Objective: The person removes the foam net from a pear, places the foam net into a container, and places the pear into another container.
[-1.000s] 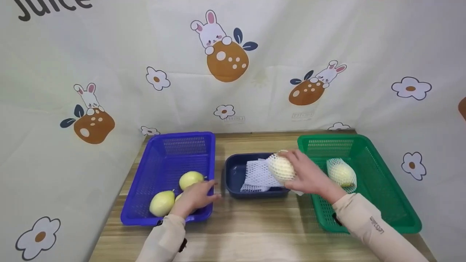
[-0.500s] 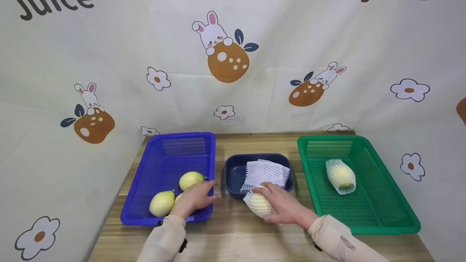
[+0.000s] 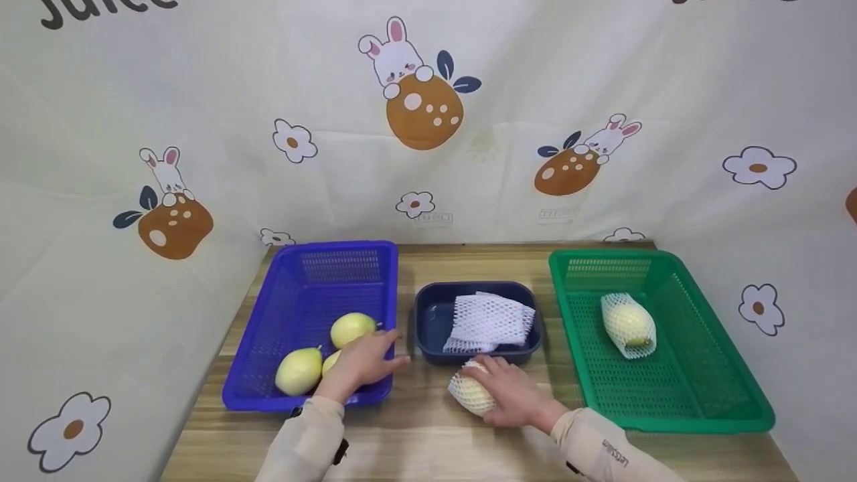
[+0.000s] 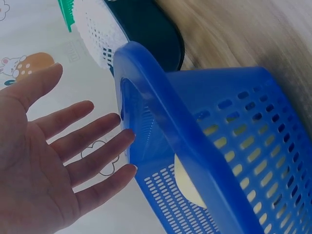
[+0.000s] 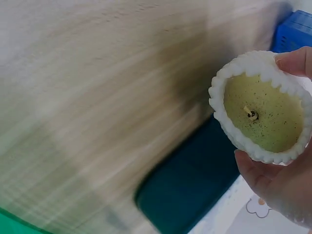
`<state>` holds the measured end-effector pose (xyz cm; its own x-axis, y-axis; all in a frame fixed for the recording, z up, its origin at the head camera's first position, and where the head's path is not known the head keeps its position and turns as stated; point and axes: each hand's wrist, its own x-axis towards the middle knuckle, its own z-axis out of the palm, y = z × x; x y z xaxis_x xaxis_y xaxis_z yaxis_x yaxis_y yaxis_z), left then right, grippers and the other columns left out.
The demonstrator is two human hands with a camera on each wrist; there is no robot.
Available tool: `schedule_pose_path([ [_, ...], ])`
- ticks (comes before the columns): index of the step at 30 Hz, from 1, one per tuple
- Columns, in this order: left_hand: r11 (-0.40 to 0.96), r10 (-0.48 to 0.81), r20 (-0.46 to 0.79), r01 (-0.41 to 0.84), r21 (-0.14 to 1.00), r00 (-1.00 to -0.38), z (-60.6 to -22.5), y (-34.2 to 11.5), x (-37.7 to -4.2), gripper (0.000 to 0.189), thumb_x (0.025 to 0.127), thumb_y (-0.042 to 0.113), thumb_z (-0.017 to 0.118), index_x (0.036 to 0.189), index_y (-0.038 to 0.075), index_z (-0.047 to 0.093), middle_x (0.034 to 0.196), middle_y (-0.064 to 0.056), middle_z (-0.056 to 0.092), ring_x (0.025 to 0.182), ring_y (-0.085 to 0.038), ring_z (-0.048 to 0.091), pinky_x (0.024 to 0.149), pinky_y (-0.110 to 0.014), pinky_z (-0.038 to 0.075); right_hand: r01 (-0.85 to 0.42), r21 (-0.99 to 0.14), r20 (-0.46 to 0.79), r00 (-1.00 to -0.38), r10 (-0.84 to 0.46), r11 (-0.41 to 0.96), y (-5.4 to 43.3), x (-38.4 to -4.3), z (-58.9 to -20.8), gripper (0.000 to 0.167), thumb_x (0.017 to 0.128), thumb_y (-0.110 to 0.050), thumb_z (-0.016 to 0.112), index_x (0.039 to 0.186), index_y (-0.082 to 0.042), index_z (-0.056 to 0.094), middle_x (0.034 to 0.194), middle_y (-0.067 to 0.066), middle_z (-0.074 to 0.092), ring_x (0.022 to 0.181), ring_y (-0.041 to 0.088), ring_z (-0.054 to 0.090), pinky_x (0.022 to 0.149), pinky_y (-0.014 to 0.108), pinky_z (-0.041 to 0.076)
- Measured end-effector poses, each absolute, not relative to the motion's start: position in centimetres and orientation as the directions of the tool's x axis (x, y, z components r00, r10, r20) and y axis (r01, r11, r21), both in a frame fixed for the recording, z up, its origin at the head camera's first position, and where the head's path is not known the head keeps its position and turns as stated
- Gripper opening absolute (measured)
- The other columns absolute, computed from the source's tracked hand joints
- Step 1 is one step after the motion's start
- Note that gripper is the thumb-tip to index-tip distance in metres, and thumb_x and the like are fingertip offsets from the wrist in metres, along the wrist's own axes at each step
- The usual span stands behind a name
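Observation:
My right hand (image 3: pixel 514 395) grips a pear (image 3: pixel 472 395) in a white foam net sleeve, low over the table just in front of the navy tray (image 3: pixel 432 328). In the right wrist view the net's scalloped edge rings the pear's bare green end (image 5: pixel 261 114), with thumb and fingers on opposite sides. White foam nets (image 3: pixel 492 318) lie in the tray. My left hand (image 3: pixel 365 361), fingers spread and holding nothing, hovers at the right side of the blue basket (image 3: pixel 335 288). Bare pears (image 3: pixel 298 371) sit in that basket, one mostly hidden behind this hand.
At the right stands a green basket (image 3: pixel 703 361) with one netted pear (image 3: pixel 628 325) inside. A light cloth (image 3: pixel 495 181) printed with rabbits and flowers hangs behind and along both sides of the wooden table (image 3: pixel 428 442).
My right hand has brought the netted pear from above the tray's right side leftward and down to the tray's near side. My left hand has barely moved.

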<state>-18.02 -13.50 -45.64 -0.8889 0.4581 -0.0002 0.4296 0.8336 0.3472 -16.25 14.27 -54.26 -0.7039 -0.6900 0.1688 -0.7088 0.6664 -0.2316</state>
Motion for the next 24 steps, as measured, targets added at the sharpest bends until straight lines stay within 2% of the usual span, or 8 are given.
schedule_pose_path([
  [11, 0.745, 0.500, 0.210, 0.541, 0.390, -0.840, -46.6, -10.3, -16.6, 0.036, 0.082, 0.035, 0.059, 0.110, 0.011, 0.057, 0.097, -0.005, 0.060, 0.083, -0.022, 0.058, 0.067, -0.038, 0.047, -0.734, -0.223, 0.188, -0.678, -0.711, 0.641, 14.7, -16.0, -55.8, 0.081, 0.051, -0.029, 0.073, 0.125, -0.016, 0.044, 0.123, 0.011, 0.040, 0.101, 0.027, 0.043, 0.077, 0.043, 0.042],
  [15, 0.713, 0.514, 0.209, 0.550, 0.435, -0.832, -47.7, -8.9, -15.8, 0.035, 0.083, 0.035, 0.057, 0.109, 0.011, 0.057, 0.099, -0.003, 0.060, 0.087, -0.020, 0.057, 0.072, -0.036, 0.046, -0.741, -0.242, 0.191, -0.670, -0.718, 0.627, 15.0, -15.9, -56.0, 0.086, 0.051, -0.026, 0.073, 0.129, -0.013, 0.039, 0.125, 0.011, 0.038, 0.106, 0.027, 0.041, 0.081, 0.044, 0.041],
  [20, 0.683, 0.522, 0.173, 0.531, 0.502, -0.835, -49.6, -7.7, -14.9, 0.036, 0.082, 0.031, 0.059, 0.109, 0.008, 0.057, 0.102, -0.006, 0.059, 0.090, -0.022, 0.057, 0.075, -0.035, 0.046, -0.761, -0.267, 0.196, -0.644, -0.740, 0.591, 15.4, -15.8, -56.1, 0.098, 0.049, -0.018, 0.072, 0.135, -0.004, 0.028, 0.132, 0.012, 0.033, 0.115, 0.027, 0.035, 0.090, 0.042, 0.036],
  [24, 0.705, 0.503, 0.131, 0.493, 0.511, -0.855, -51.0, -7.1, -14.5, 0.041, 0.080, 0.031, 0.061, 0.112, 0.006, 0.055, 0.104, -0.010, 0.058, 0.092, -0.026, 0.055, 0.075, -0.041, 0.045, -0.772, -0.305, 0.208, -0.625, -0.752, 0.557, 15.8, -15.6, -56.2, 0.099, 0.049, -0.013, 0.071, 0.136, 0.000, 0.025, 0.136, 0.017, 0.029, 0.120, 0.029, 0.030, 0.093, 0.041, 0.034],
])
